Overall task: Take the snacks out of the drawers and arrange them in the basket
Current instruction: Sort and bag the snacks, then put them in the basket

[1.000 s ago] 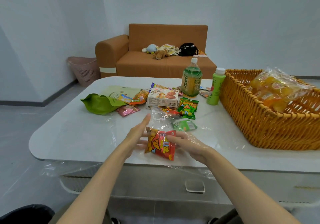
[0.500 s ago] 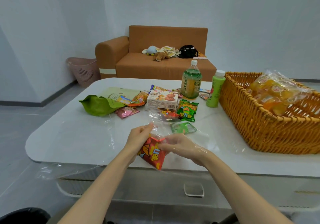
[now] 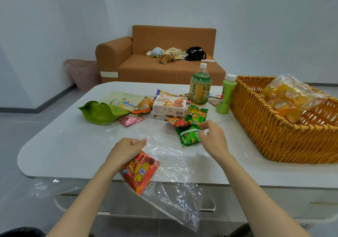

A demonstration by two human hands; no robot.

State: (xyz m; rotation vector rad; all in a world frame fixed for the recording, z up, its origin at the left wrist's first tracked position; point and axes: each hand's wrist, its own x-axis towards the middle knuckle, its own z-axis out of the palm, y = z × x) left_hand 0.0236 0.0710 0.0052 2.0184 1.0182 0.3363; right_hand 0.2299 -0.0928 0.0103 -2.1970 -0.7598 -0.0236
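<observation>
Nearby, green pkt [image 3: 188, 138] at R hand [image 3: 213, 138] (grip unclear); L hand [image 3: 126, 150] grip on red pkt [image 3: 140, 173] in clear bag [image 3: 175, 187].

Letters PP on light-green bottle [image 3: 226, 97], barcode on biscuit box [image 3: 169, 106]

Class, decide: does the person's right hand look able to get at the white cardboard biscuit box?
Probably yes: the right hand hovers short of the white cardboard biscuit box, with only flat red and green snack packets lying between.
</observation>
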